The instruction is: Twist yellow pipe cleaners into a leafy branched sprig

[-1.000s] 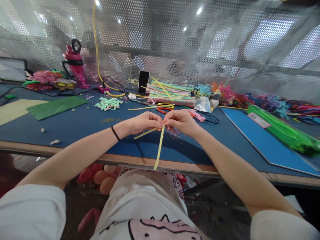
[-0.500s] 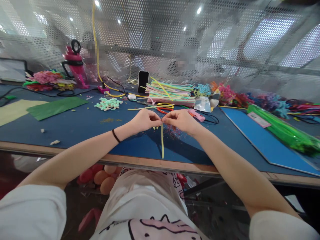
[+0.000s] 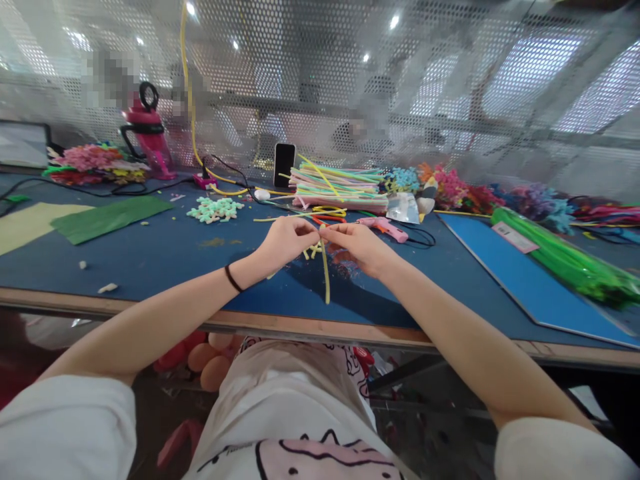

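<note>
Between my fingertips hangs a pale yellow pipe cleaner [image 3: 327, 277], its free end pointing down toward the table's front edge. My left hand [image 3: 289, 241] pinches its upper end, thumb against finger. From the other side, my right hand [image 3: 364, 248] closes thumb and index finger on the same spot, its other fingers curled. The fingertips hide how the top of the strip is bent. Short yellow pieces [image 3: 314, 251] show just behind and below the hands. Past the hands lie a long yellow pipe cleaner [image 3: 270, 219] and red and yellow loops [image 3: 327, 212].
Behind the hands is a bundle of pastel pipe cleaners [image 3: 340, 187], with a phone [image 3: 285, 165] beside it. A pink glue gun [image 3: 387, 228] lies right, mint-green pieces [image 3: 215, 209] left. Farther right are a blue board [image 3: 500, 273] and a green packet [image 3: 560, 257]. A pink bottle [image 3: 150, 137] stands back left.
The hanging end of the pipe cleaner has risen a little and leans slightly right. My right-hand fingers have shifted, and more of the short yellow pieces show beneath the hands.
</note>
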Tool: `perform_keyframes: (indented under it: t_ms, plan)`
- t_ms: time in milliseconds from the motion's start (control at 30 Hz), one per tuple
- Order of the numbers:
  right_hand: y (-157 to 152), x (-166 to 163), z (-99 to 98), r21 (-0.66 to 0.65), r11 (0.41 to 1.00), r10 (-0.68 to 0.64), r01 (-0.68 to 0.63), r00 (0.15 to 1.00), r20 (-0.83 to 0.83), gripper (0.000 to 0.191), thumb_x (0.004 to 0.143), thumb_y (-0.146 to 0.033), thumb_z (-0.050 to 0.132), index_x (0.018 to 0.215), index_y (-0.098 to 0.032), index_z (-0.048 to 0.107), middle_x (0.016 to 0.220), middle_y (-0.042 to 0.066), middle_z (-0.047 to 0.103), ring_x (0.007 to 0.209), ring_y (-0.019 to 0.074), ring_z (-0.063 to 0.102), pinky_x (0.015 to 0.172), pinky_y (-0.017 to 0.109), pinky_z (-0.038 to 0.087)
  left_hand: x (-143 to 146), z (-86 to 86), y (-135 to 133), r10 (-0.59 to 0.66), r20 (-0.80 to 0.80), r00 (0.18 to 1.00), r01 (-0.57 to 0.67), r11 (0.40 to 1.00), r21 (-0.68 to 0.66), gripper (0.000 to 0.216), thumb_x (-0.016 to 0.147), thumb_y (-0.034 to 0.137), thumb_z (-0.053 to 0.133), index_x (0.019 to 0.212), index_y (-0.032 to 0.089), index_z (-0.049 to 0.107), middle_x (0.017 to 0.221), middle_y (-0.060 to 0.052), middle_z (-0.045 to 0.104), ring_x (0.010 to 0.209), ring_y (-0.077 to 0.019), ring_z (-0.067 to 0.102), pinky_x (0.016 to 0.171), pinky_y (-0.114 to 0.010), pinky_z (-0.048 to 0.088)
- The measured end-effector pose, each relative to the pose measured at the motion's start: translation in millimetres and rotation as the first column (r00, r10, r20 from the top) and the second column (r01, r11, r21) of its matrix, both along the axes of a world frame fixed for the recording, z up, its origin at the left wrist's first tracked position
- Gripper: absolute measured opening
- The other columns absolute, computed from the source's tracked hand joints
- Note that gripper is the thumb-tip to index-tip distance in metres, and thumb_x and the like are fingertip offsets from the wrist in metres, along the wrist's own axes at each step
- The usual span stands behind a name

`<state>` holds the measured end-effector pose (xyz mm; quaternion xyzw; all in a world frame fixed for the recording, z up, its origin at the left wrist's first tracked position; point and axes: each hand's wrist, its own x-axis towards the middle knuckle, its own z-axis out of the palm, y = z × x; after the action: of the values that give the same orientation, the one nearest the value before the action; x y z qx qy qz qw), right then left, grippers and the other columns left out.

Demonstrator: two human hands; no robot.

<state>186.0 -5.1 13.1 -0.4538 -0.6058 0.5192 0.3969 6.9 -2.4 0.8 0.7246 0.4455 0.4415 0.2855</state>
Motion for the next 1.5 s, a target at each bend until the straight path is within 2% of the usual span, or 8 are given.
perform_keyframes:
  t_ms: [200,400,533,767,967,1133,1267,1500]
  plan:
    - [2.0,-3.5,-6.1,0.059,0.998,0.012,-0.002,0.985,-0.171,0.037,0.059,-0.040,0.088,0.079,-0.013,0.071,0.070,0.004,0.069,0.064,0.0129,0.062,0.066,0.027,0.054,2.2,-3.8,6.6,-0.076,0.341,0.937,0.139,0.976,-0.165,0.022,0.077,0.037,0.070,0.080,0.015,0.068,0.069,0.000,0.065,0.060,-0.0086,0.052,0.059,-0.022,0.040]
    - [3.6,2.0,-4.5,0.258,0.961,-0.119,0.102,0.991,0.052,0.029,0.067,-0.037,0.079,0.080,-0.012,0.071,0.066,0.004,0.068,0.056,0.0113,0.056,0.057,0.026,0.047,6.0,-1.1,4.4,-0.059,0.406,0.912,0.176,0.950,-0.257,0.020,0.080,0.033,0.069,0.086,0.015,0.062,0.069,0.001,0.065,0.056,-0.0066,0.052,0.058,-0.021,0.042]
    - [-0.3,1.1,-1.5,0.421,0.905,-0.157,0.059,0.966,0.203,0.024,0.073,-0.035,0.073,0.083,-0.013,0.072,0.072,0.005,0.071,0.060,0.0127,0.057,0.058,0.026,0.044,6.4,-0.1,3.5,-0.067,0.413,0.908,0.178,0.955,-0.238,0.018,0.081,0.032,0.067,0.084,0.015,0.062,0.068,0.000,0.065,0.056,-0.0065,0.053,0.058,-0.021,0.043]
    - [-4.5,-2.1,0.4,0.469,0.882,-0.161,0.038,0.961,0.225,0.036,0.077,-0.049,0.069,0.080,-0.013,0.073,0.071,0.004,0.068,0.060,0.0129,0.053,0.057,0.026,0.040,3.2,-3.4,4.9,-0.086,0.408,0.909,0.193,0.954,-0.229,0.022,0.077,0.035,0.071,0.086,0.016,0.066,0.076,0.000,0.066,0.056,-0.0062,0.053,0.057,-0.021,0.042]
    - [-7.1,-4.4,3.8,0.394,0.919,-0.122,0.027,0.968,0.219,0.032,0.070,-0.044,0.077,0.073,-0.013,0.072,0.063,0.002,0.063,0.056,0.0110,0.047,0.054,0.026,0.035,1.5,-3.3,6.8,-0.107,0.345,0.933,0.169,0.974,-0.153,0.020,0.076,0.033,0.068,0.084,0.015,0.068,0.073,0.001,0.062,0.058,-0.0071,0.047,0.056,-0.022,0.036]
    - [-5.0,-2.9,5.9,0.139,0.989,0.046,-0.050,0.999,0.026,0.034,0.061,-0.043,0.083,0.061,-0.014,0.065,0.055,-0.001,0.057,0.050,0.0092,0.047,0.052,0.025,0.037,-0.8,1.2,6.6,-0.208,0.299,0.931,0.248,0.964,-0.100,0.016,0.077,0.029,0.066,0.084,0.015,0.068,0.068,0.001,0.057,0.058,-0.0074,0.044,0.055,-0.022,0.031]
    - [-2.2,0.2,6.8,-0.031,0.992,0.117,-0.121,0.987,-0.106,0.039,0.054,-0.045,0.087,0.058,-0.015,0.063,0.055,-0.001,0.058,0.048,0.0097,0.050,0.049,0.025,0.038,-1.4,2.8,6.6,-0.248,0.378,0.892,0.321,0.936,-0.143,0.017,0.076,0.030,0.069,0.085,0.015,0.067,0.070,0.001,0.058,0.057,-0.0066,0.044,0.055,-0.021,0.032]
    - [-1.1,-0.3,3.7,0.033,0.999,-0.015,0.015,1.000,0.004,0.035,0.060,-0.043,0.086,0.065,-0.014,0.068,0.064,0.003,0.066,0.049,0.0094,0.053,0.049,0.023,0.043,-2.2,-3.3,12.7,-0.077,0.430,0.899,0.221,0.929,-0.296,0.027,0.071,0.036,0.076,0.087,0.015,0.071,0.075,0.000,0.062,0.061,-0.0069,0.047,0.060,-0.022,0.038]
